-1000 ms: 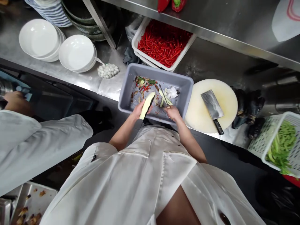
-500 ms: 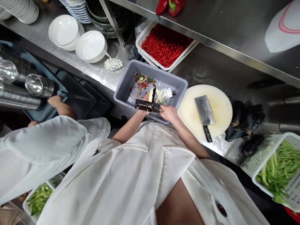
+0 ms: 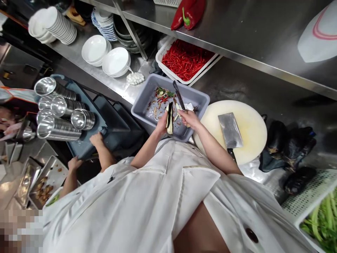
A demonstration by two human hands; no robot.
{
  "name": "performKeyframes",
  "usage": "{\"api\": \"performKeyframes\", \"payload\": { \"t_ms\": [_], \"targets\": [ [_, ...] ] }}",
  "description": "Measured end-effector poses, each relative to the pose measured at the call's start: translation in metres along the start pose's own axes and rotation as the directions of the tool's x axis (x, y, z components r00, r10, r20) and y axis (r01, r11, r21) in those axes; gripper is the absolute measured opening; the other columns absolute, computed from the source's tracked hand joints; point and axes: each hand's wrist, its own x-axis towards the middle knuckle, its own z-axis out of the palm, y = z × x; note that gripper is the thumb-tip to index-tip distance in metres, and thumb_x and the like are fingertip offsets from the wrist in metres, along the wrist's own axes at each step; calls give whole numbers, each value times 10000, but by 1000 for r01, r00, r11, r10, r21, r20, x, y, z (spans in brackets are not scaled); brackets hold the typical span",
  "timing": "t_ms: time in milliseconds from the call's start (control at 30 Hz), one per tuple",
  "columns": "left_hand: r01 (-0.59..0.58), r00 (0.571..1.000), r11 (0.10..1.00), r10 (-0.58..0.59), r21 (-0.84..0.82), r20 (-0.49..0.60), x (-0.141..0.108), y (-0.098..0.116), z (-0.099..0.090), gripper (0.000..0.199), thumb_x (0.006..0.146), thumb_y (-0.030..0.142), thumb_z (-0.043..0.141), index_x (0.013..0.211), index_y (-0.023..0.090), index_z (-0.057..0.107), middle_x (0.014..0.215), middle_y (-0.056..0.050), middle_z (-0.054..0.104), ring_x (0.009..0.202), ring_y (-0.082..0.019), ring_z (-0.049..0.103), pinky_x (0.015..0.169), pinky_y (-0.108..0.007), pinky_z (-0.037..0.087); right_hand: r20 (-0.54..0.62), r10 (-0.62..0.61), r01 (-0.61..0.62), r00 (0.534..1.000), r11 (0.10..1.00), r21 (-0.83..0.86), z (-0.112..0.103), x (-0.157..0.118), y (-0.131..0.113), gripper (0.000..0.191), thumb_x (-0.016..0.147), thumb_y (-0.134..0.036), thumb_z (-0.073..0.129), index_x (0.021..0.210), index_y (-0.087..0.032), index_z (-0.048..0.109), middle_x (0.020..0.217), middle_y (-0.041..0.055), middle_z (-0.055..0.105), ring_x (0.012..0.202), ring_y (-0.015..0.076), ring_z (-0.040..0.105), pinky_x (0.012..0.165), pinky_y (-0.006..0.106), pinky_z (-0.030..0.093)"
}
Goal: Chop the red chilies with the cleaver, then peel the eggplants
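My left hand (image 3: pixel 162 123) is wrapped round an eggplant (image 3: pixel 170 117), with pale flesh bared and a dark strip of skin left along it. In my right hand (image 3: pixel 191 119) is a dark, flat-bladed peeling knife (image 3: pixel 178 95), seen nearly edge-on and pointing away from me. Both hands are over the near part of a grey-blue plastic tub (image 3: pixel 143 84). Inside the tub lie vegetable scraps (image 3: pixel 163 94), chilli bits and a crumpled white piece (image 3: pixel 188 106). To the right, a cleaver (image 3: pixel 231 130) rests on a round white cutting board (image 3: pixel 252 130).
Dark eggplants (image 3: pixel 277 137) lie right of the board, beside a basket of greens (image 3: pixel 318 225). A tray of red chillies (image 3: pixel 184 61) stands behind the tub under a steel shelf (image 3: pixel 237 45). At left, a co-worker's hands (image 3: pixel 97 139) grip a cart (image 3: pixel 92 135) carrying steel cups (image 3: pixel 59 128).
The peeling knife has swung from lying crosswise over the eggplant to pointing away, right of it. The eggplant now shows fully, nearer to me. At left, more of the co-worker's cart shows.
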Motion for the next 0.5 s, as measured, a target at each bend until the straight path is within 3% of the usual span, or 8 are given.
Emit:
{"api": "performKeyframes", "payload": {
  "t_ms": [67, 133, 233, 367, 500],
  "targets": [
    [-94, 994, 995, 95, 23, -54, 5, -4, 6, 384, 1048, 569, 730, 1134, 195, 737, 774, -18, 716, 667, -163, 701, 600, -239, 535, -3, -59, 59, 998, 998, 15, 22, -7, -2, 485, 920, -699, 776, 873, -271, 552, 606, -59, 493, 501, 126, 418, 466, 249, 363],
    [-107, 993, 994, 108, 37, -54, 8, -4, 9, 375, 1040, 559, 746, 1165, 206, 736, 773, -20, 723, 712, -196, 735, 645, -267, 561, -67, -97, 92, 993, 993, -69, 33, -9, -1, 450, 921, -684, 775, 930, -271, 597, 622, -48, 535, 529, 149, 477, 491, 256, 402],
    [-31, 997, 998, 35, 47, -73, 12, 3, 5, 478, 1008, 648, 747, 1160, 194, 737, 740, -36, 712, 667, -201, 719, 641, -287, 565, -198, -164, 99, 966, 949, -301, 23, -5, 3, 401, 969, -654, 704, 995, -257, 654, 716, 0, 643, 658, 200, 599, 583, 279, 466],
    [49, 997, 998, -47, 36, -53, 22, 17, -10, 538, 1035, 720, 649, 1087, 191, 735, 732, -44, 703, 585, -164, 651, 581, -269, 530, -277, -217, -24, 936, 745, -666, -7, -6, 10, 440, 992, -673, 658, 965, -236, 703, 928, 88, 773, 881, 265, 699, 721, 301, 479],
    [35, 997, 990, -25, 137, -78, 31, 22, -20, 451, 1062, 634, 666, 1029, 192, 748, 736, -49, 717, 525, -147, 611, 519, -251, 465, -234, -217, -81, 948, 544, -835, -9, -14, 7, 408, 1015, -646, 624, 1068, -267, 765, 1029, 101, 816, 947, 292, 735, 770, 313, 469]
  ]
}}
